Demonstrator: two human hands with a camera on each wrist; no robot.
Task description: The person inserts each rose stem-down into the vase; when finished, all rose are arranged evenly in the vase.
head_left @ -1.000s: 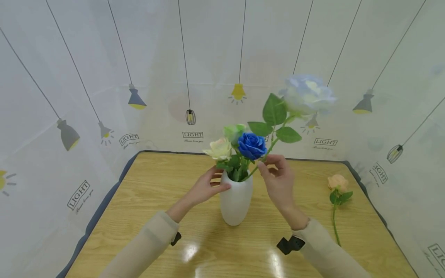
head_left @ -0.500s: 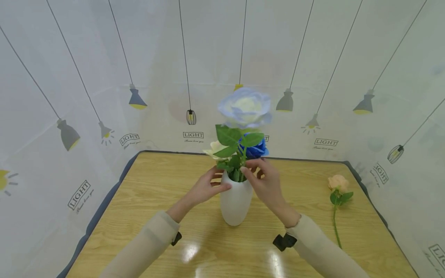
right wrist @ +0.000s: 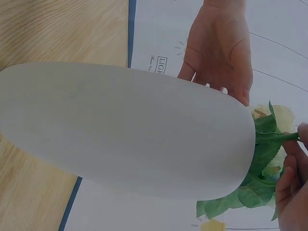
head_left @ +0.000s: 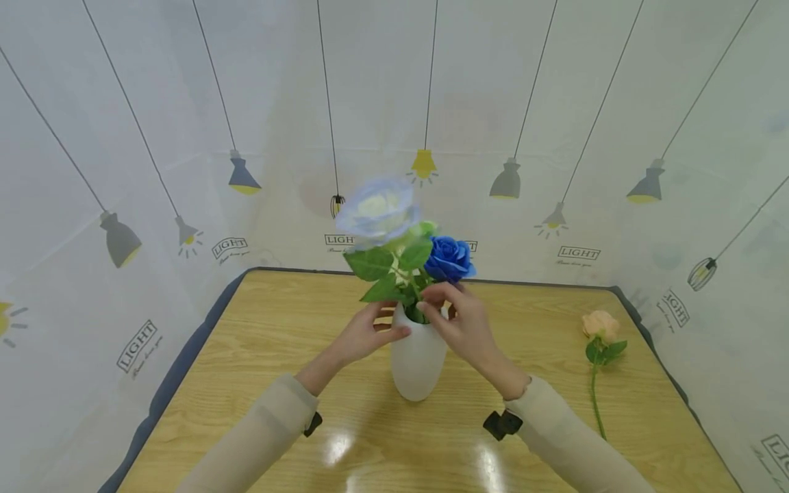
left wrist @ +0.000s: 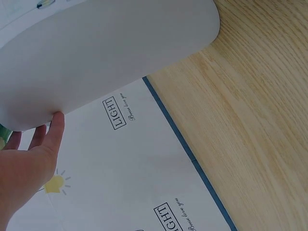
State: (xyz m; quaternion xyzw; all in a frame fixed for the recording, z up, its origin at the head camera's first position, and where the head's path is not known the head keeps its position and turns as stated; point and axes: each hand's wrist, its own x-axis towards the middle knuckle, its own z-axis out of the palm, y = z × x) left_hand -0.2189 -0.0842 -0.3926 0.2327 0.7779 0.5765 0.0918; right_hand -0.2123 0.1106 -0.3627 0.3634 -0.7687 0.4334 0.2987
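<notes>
Wood tbl (head_left: 277, 322) (1 loose rose (head_left: 600, 327)), lamp-print backdrop (head_left: 277, 89), L hand (head_left: 357, 334) gripping vase (head_left: 419, 366), R hand (head_left: 465, 325) pinching stem (right wrist: 277, 138)

– which bloom do we see blurred?
– the pale blue rose (head_left: 379, 211); the white vase (head_left: 419, 363) hides its lower end from us.
– and the right hand (right wrist: 294, 197)?
– in our right wrist view, the right edge cuts it off.

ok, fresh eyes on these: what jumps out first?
Probably the vivid blue rose above the white vase, with the big, blurred pale flower up to its left in the head view. Next, the left hand holding the vase near its rim while the right hand pinches a stem at its mouth.
</notes>
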